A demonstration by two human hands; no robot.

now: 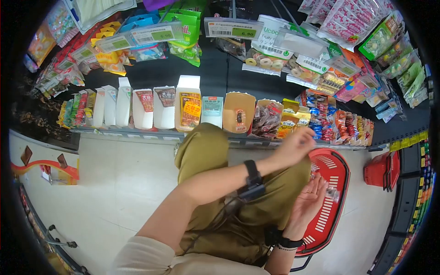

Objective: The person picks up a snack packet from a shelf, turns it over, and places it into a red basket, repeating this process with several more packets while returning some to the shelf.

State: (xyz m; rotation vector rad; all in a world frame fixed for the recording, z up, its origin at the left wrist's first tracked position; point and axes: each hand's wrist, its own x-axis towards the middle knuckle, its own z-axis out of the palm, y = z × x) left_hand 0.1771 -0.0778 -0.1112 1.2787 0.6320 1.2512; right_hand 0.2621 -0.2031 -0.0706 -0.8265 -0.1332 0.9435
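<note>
My left hand (295, 149) reaches across my knees to the front of the shelf, its fingers bent together close to the blue and red wrapped snacks (321, 120). I cannot tell what is between those fingertips. Lower down, my right hand (310, 199) is palm up over the red shopping basket (344, 183), fingers stretched out and slightly curved. A small clear-wrapped packet (332, 193) shows right beside its fingertips. Yellow snack packets (289, 110) fill a box just above my left hand.
Open snack boxes, including a brown carton (239, 103), line the low shelf (183, 136). Bagged sweets and price tags (233, 28) hang above. Stacked red baskets (382, 170) stand on the floor at right. My bent knees (201, 146) come close to the shelf edge.
</note>
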